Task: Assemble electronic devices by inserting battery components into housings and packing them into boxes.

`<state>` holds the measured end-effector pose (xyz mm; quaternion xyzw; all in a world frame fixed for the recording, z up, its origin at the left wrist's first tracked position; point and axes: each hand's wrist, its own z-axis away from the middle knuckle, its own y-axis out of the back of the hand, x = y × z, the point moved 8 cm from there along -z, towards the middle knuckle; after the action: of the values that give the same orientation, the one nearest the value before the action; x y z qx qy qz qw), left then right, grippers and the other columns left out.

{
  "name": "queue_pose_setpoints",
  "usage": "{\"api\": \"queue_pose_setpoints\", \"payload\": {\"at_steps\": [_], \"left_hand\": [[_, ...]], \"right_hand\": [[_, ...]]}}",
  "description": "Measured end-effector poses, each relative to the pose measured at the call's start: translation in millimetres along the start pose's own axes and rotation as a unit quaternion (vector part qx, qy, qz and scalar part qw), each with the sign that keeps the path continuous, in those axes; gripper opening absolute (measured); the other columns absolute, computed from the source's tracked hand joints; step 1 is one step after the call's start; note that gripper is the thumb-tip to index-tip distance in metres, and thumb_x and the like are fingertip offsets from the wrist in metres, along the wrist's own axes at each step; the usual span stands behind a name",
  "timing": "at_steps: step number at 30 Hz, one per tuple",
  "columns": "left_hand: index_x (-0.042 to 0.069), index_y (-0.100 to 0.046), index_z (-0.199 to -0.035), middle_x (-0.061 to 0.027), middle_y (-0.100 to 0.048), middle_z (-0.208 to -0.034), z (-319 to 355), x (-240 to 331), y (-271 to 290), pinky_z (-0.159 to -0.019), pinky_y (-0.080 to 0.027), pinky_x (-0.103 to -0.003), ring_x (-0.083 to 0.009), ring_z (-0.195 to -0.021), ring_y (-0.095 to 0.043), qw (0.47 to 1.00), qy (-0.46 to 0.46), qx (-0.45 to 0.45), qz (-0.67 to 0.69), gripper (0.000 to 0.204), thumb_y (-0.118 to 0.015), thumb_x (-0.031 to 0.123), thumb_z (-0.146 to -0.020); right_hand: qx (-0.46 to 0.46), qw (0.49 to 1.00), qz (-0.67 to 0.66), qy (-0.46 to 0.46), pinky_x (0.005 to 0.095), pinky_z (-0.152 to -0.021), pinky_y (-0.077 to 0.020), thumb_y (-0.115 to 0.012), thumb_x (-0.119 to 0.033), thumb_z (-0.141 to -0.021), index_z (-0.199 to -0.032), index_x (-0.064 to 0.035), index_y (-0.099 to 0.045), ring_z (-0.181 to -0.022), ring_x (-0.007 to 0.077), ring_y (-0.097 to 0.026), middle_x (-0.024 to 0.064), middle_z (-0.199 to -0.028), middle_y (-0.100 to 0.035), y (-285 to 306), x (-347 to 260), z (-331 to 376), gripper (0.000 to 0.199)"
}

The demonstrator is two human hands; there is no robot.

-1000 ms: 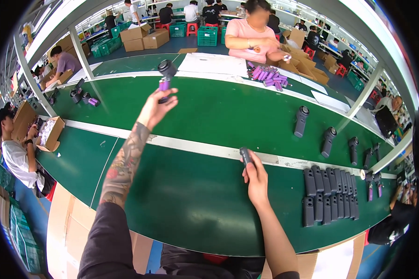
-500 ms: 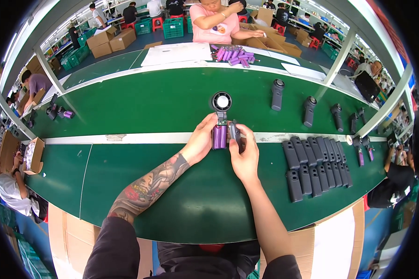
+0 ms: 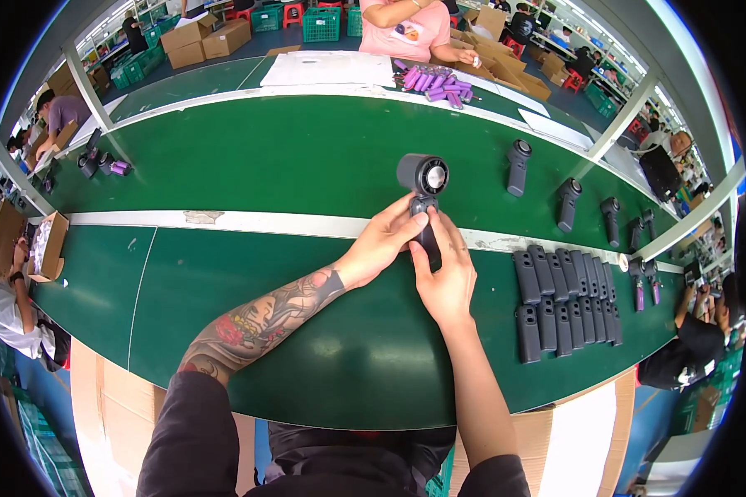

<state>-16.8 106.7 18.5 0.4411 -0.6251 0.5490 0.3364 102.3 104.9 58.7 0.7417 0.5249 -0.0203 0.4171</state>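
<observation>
A dark grey handheld fan (image 3: pixel 423 175) is upright between my hands, above the white strip that crosses the green bench. My left hand (image 3: pixel 379 246) grips its neck and upper handle, with the thumb across the front. Around the handle's right side and lower part, my right hand (image 3: pixel 446 277) is closed, thumb pressing the grey casing. No purple battery shows on this fan; the casing and my fingers cover that part. Right of my right hand, several dark grey handle shells (image 3: pixel 564 286) lie in two rows.
Several assembled fans (image 3: pixel 568 205) stand on the far right of the green surface. Purple batteries (image 3: pixel 435 83) are heaped across the bench near a person in pink. Fan parts (image 3: pixel 99 161) lie far left, above an open cardboard box (image 3: pixel 50 246). White frame posts rise at both sides.
The purple battery, exposed before, is now covered by the grey casing that my right hand held beside it. The fan head has turned to the right. The view has shifted slightly.
</observation>
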Motion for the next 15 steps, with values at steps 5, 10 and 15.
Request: {"api": "queue_pose_setpoints", "payload": {"at_steps": [5,10,15], "left_hand": [[0.002,-0.043,-0.146,-0.013,-0.057,-0.133,1,1,5,-0.101,-0.047,-0.032,-0.017,-0.116,-0.057,0.995,0.018,0.0,-0.1,0.044,-0.052,0.01,-0.103],[0.001,-0.042,-0.146,-0.0133,-0.06,-0.129,0,-8,2,-0.097,-0.049,-0.031,-0.0174,-0.114,-0.058,0.991,-0.02,0.005,-0.134,0.048,-0.057,0.009,-0.101],[0.001,-0.041,-0.146,-0.0157,-0.061,-0.124,4,7,-5,-0.094,-0.051,-0.032,-0.0183,-0.109,-0.06,0.922,-0.158,-0.035,-0.351,0.054,-0.063,0.01,-0.097]], "right_hand": [[0.051,0.976,-0.178,-0.114,0.0337,-0.084,-0.0561,-0.068,-0.003,-0.086,-0.143,-0.0096,-0.049,-0.107,0.0293,-0.067,0.0129,-0.128,-0.063,-5,13,3,0.061],[-0.037,0.936,-0.294,-0.19,0.0346,-0.082,-0.0558,-0.065,0.002,-0.084,-0.145,-0.0114,-0.047,-0.102,0.0291,-0.068,0.0125,-0.124,-0.066,-26,39,14,0.065],[-0.064,0.959,-0.242,-0.135,0.0358,-0.081,-0.0547,-0.06,0.007,-0.084,-0.145,-0.0119,-0.046,-0.1,0.0297,-0.07,0.0139,-0.12,-0.068,-20,27,11,0.066]]}}
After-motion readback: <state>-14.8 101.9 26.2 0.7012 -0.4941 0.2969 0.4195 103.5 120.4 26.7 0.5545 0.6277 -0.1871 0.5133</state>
